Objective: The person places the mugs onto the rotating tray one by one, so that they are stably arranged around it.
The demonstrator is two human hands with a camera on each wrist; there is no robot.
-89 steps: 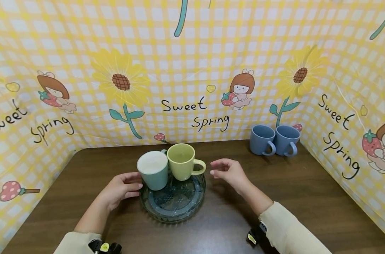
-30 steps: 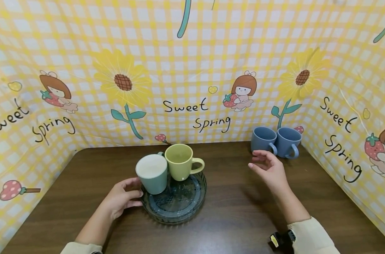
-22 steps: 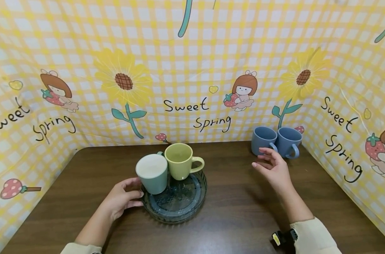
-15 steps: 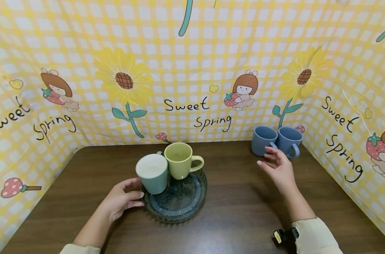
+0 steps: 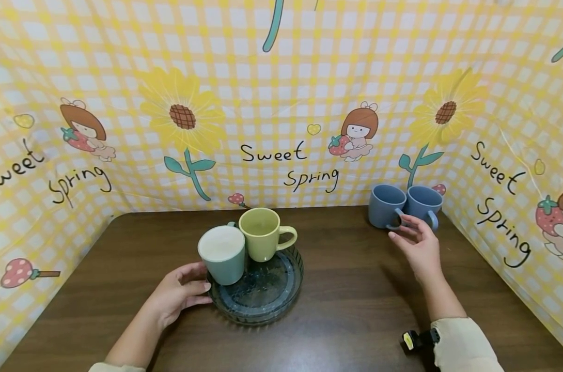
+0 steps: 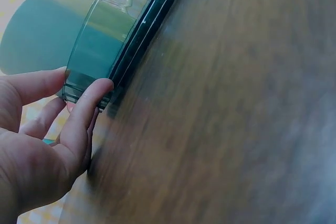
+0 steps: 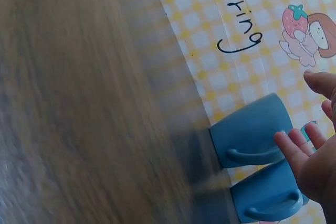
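My left hand (image 5: 176, 292) grips the left edge of a round dark glass tray (image 5: 263, 310), thumb at the rim and fingers along its side wall, as the left wrist view shows. A teal mug (image 5: 225, 266) with a white inside stands upright on the tray's left part, right beside my fingers. Touching it at the back is a yellow-green mug (image 5: 260, 240), handle to the right. At the back right my right hand (image 5: 421, 248) holds nothing; its fingers are relaxed and spread just in front of two blue mugs. The left blue mug (image 7: 252, 129) has its handle close to my fingertips.
The right blue mug (image 5: 423, 201) stands against its neighbour, close to the back wall and the right wall of yellow checked cloth (image 5: 500, 129). The brown wooden table (image 5: 337, 310) extends between the tray and my right arm.
My right hand has moved from beside the yellow-green mug's handle rightward and back to the blue mugs. My left hand has stayed at the tray's edge, its fingers closer around it.
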